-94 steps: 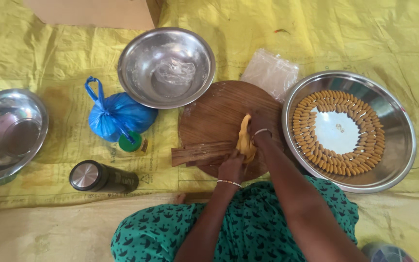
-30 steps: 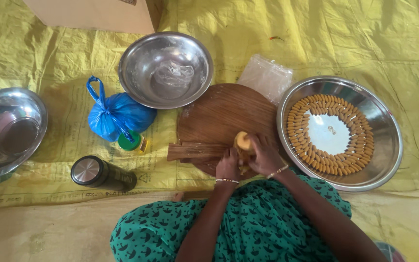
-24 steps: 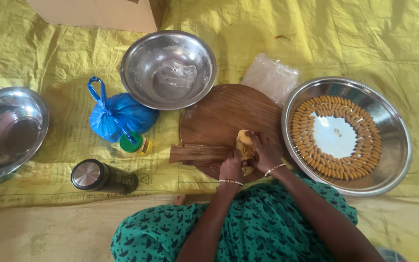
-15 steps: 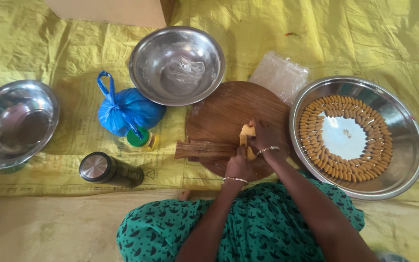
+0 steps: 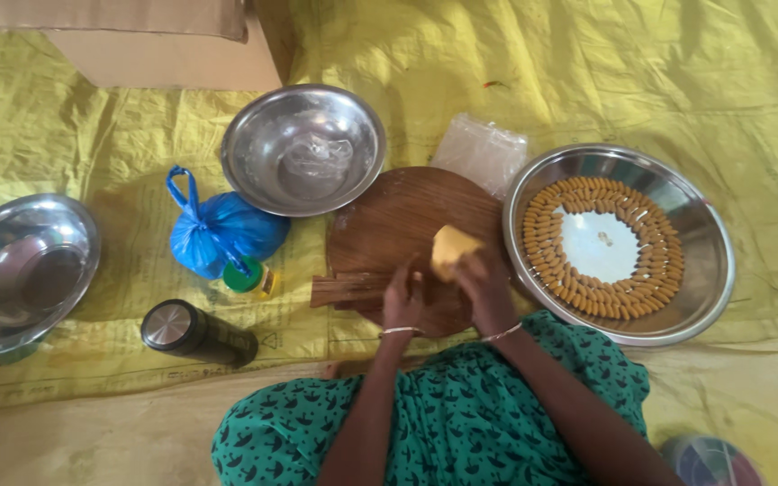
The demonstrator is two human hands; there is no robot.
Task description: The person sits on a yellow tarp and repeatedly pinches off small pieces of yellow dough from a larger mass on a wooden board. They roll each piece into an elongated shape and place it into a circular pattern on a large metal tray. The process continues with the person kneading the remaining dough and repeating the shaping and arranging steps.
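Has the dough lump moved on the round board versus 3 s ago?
Yes. The yellow dough lump, held by the right hand, now sits nearer the board's middle-right; earlier it hung stretched toward the near edge.

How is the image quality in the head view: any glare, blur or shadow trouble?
Head view: evenly lit and mostly sharp; bright glare on the round tray centre and the steel bowl; hands and dough piece slightly soft; sunlit patches on the yellow sheet at top.
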